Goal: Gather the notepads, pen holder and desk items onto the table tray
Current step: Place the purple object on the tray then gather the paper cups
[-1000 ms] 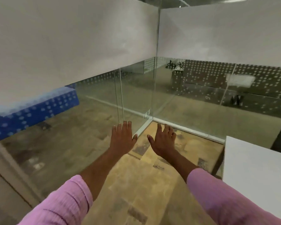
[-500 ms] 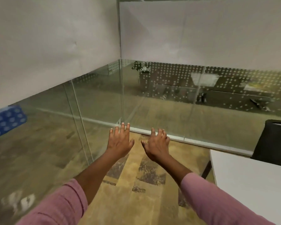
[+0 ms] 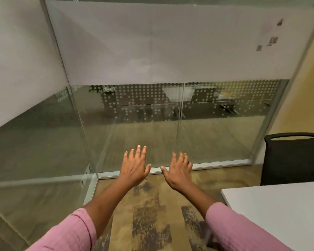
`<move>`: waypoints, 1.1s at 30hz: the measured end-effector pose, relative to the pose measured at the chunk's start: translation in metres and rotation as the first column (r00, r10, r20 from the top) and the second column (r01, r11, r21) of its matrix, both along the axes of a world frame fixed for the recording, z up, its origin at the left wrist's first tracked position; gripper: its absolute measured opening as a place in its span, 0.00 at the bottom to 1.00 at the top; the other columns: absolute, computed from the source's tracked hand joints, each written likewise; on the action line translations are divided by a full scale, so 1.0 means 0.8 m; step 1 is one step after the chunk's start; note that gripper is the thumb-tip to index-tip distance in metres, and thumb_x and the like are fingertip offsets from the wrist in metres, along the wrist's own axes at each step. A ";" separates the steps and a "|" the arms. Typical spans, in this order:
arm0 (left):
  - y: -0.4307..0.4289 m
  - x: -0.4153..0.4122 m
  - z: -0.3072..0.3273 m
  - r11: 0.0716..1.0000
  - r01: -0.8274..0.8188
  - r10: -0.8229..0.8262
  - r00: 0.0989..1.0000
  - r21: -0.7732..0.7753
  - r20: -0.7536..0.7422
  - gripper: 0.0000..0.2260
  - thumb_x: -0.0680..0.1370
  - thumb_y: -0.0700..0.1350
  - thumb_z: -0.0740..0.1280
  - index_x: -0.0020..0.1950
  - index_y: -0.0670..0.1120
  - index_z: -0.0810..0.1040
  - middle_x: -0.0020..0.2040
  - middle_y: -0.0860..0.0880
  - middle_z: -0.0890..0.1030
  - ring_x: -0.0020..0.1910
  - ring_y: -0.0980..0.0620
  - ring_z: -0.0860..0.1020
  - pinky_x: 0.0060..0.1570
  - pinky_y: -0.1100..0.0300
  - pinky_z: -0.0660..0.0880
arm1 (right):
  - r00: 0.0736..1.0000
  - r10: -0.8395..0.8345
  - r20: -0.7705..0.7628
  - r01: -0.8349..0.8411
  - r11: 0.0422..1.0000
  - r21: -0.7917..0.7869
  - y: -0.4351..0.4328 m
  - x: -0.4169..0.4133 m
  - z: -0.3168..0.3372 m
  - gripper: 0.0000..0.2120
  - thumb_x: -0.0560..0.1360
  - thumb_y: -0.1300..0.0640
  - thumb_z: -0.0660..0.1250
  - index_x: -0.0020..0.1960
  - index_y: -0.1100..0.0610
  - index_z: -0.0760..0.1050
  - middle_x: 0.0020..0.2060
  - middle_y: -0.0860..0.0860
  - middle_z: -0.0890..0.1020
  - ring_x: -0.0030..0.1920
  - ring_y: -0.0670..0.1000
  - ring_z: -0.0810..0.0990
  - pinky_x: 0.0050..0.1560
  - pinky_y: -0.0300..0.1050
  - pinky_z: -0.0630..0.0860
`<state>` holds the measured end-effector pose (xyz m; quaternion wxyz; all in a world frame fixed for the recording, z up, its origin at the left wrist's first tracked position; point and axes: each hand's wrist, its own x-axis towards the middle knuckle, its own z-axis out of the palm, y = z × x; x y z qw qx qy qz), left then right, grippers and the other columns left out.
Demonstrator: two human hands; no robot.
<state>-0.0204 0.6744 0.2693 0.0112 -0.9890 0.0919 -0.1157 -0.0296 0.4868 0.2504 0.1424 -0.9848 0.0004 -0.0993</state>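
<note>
From where I stand, the person holds both arms out in front, pink sleeves (image 3: 71, 232) pushed back from the wrists. The left hand (image 3: 135, 166) and the right hand (image 3: 179, 171) hover side by side, palms down, fingers straight and spread, thumbs nearly meeting. Neither one grips or touches anything. I judge this to be a ready pose with both hands shown empty, not a reach, since nothing lies under them but the patterned carpet (image 3: 147, 214).

Straight ahead at twelve o'clock stands a glass wall (image 3: 152, 124), frosted across its upper band and dotted below. A second pane runs off toward nine o'clock. Through the glass, at about eleven o'clock, a small plant (image 3: 101, 88) shows dimly.

The white table (image 3: 279, 211) comes in at four o'clock, well apart from the hands, and only a bare corner of it is visible. A black chair (image 3: 294, 160) sits behind it at three o'clock, against the yellow wall.

Of the task's own things I see nothing: no notepads, no pen holder and no tray are in sight, so I cannot say how they look or how they lie. My guess is that they sit farther along that table, beyond the right edge. If so, the gathering has not yet begun, and the first move would be a turn toward three o'clock.
</note>
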 end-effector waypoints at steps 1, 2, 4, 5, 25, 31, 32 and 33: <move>-0.008 0.027 -0.001 1.000 0.027 -0.027 1.000 0.006 -0.001 0.35 0.77 0.63 0.50 0.78 0.46 0.47 0.78 0.41 0.56 0.74 0.39 0.61 0.71 0.41 0.58 | 1.000 -0.027 0.005 0.027 1.000 -0.001 -0.006 0.021 -0.001 0.40 0.75 0.32 0.52 0.77 0.58 0.52 0.75 0.63 0.58 0.75 0.64 0.54 0.71 0.63 0.56; -0.016 0.054 -0.002 0.999 0.048 -0.048 0.999 0.003 -0.006 0.35 0.77 0.63 0.50 0.78 0.46 0.47 0.78 0.42 0.56 0.74 0.38 0.61 0.71 0.41 0.58 | 0.999 -0.052 0.004 0.052 0.999 0.003 -0.013 0.043 -0.002 0.40 0.75 0.32 0.52 0.77 0.58 0.52 0.75 0.63 0.58 0.75 0.64 0.55 0.70 0.63 0.57; -0.034 0.109 -0.006 0.997 0.074 -0.074 0.997 -0.010 -0.011 0.34 0.77 0.63 0.50 0.78 0.46 0.48 0.78 0.42 0.57 0.73 0.38 0.62 0.70 0.40 0.59 | 0.996 -0.084 -0.006 0.084 0.996 0.015 -0.031 0.088 -0.005 0.40 0.75 0.33 0.53 0.77 0.59 0.52 0.75 0.62 0.58 0.75 0.63 0.54 0.71 0.62 0.57; -0.044 0.138 -0.009 0.996 0.090 -0.090 0.996 -0.015 -0.008 0.34 0.77 0.63 0.50 0.78 0.46 0.48 0.78 0.42 0.57 0.73 0.38 0.62 0.70 0.40 0.59 | 0.995 -0.096 -0.004 0.096 0.995 0.018 -0.042 0.112 -0.007 0.40 0.75 0.34 0.54 0.77 0.59 0.51 0.75 0.62 0.57 0.75 0.63 0.54 0.71 0.62 0.56; -0.411 0.669 -0.029 0.851 0.524 -0.523 0.847 -0.009 -0.096 0.34 0.77 0.63 0.48 0.78 0.46 0.49 0.78 0.42 0.57 0.74 0.38 0.60 0.72 0.40 0.55 | 0.906 -0.423 -0.017 0.422 0.905 -0.055 -0.362 0.564 -0.022 0.39 0.75 0.34 0.54 0.75 0.60 0.55 0.72 0.61 0.63 0.73 0.63 0.59 0.69 0.59 0.60; -0.559 0.810 -0.040 0.736 0.677 -0.674 0.733 -0.003 -0.096 0.33 0.78 0.62 0.49 0.78 0.46 0.48 0.78 0.42 0.55 0.75 0.38 0.58 0.73 0.40 0.53 | 0.822 -0.569 -0.018 0.567 0.821 -0.069 -0.478 0.666 -0.038 0.39 0.75 0.33 0.52 0.76 0.59 0.54 0.73 0.61 0.61 0.74 0.63 0.57 0.70 0.61 0.59; -0.584 0.832 -0.038 0.714 0.701 -0.698 0.712 0.009 -0.076 0.33 0.78 0.62 0.50 0.78 0.46 0.49 0.78 0.41 0.56 0.74 0.38 0.59 0.72 0.40 0.54 | 0.799 -0.602 -0.015 0.599 0.798 -0.068 -0.500 0.683 -0.037 0.39 0.75 0.34 0.52 0.76 0.59 0.53 0.73 0.61 0.60 0.74 0.63 0.56 0.70 0.61 0.59; -0.609 0.854 -0.035 0.689 0.725 -0.723 0.689 0.027 -0.052 0.32 0.78 0.62 0.50 0.77 0.46 0.51 0.77 0.41 0.58 0.73 0.38 0.61 0.71 0.41 0.55 | 0.771 -0.637 -0.013 0.635 0.769 -0.067 -0.522 0.699 -0.035 0.39 0.75 0.34 0.52 0.76 0.59 0.53 0.74 0.61 0.60 0.75 0.63 0.55 0.70 0.61 0.58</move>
